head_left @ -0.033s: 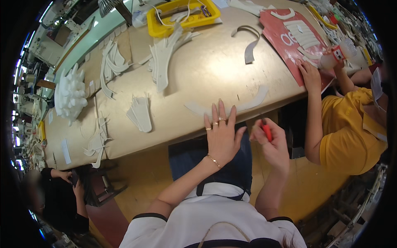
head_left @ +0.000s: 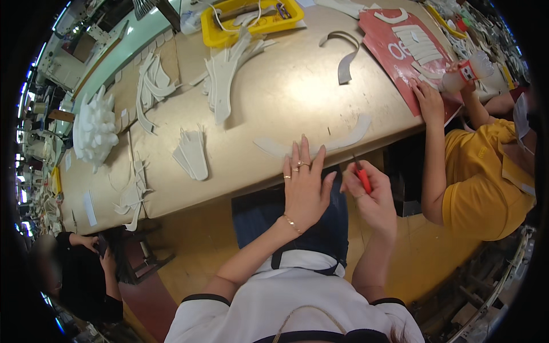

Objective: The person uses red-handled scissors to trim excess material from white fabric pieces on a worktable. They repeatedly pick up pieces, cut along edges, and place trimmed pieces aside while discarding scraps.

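A: What's furthest left on the table (head_left: 286, 86)?
B: A puffy white heap (head_left: 94, 134). Next come a small fan of pale pieces (head_left: 193, 155), a taller pale bundle (head_left: 220, 86) and a yellow tray (head_left: 289, 27).

A: And the strip (head_left: 351, 136)?
B: It lies at the near edge, in front of the person. It's long, thin and whitish, bent in a shallow curve with both ends pointing away. Its middle is hidden by fingers.

A: Whose fingers?
B: The left hand (head_left: 306, 191): flat, fingers spread, tips resting on the strip, grasping nothing.

A: The other one?
B: The right hand (head_left: 374, 197) is closed round a tool (head_left: 363, 179) with a red handle and a thin dark tip, just beside the table edge and apart from the strip.

A: Further right?
B: A red sheet (head_left: 394, 80) carrying pale pieces, and a co-worker in a yellow shirt (head_left: 474, 177).
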A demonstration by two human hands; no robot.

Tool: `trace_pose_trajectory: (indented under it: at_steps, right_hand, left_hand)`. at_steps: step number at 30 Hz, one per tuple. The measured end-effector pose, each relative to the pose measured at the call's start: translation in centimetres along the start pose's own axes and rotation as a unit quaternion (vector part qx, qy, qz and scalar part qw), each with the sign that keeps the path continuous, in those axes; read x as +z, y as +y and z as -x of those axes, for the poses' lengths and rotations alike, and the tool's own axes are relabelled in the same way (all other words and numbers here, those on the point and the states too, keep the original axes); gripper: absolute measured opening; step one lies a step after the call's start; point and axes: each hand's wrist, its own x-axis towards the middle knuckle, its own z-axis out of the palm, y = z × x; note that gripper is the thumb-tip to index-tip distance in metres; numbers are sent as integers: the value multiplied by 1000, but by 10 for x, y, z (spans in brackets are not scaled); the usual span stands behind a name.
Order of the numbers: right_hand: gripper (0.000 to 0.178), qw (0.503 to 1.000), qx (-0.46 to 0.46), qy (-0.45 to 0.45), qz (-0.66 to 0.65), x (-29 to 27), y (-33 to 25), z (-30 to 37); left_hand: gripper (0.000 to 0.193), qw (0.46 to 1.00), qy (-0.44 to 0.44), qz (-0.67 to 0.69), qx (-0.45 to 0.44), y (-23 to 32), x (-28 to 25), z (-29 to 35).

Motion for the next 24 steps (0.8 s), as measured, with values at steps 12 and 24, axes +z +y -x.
trace_pose_trajectory:
  at_steps: [12,24]
  right_hand:
    - [63,841,106,-154,-509,30,32,-41]
    - [115,992,-32,-5,-120,60,24,-32]
  left_hand:
    - [18,861,1,497,-107,-13,-43,34]
    - [19,936,100,327,-79,-2,-53,12]
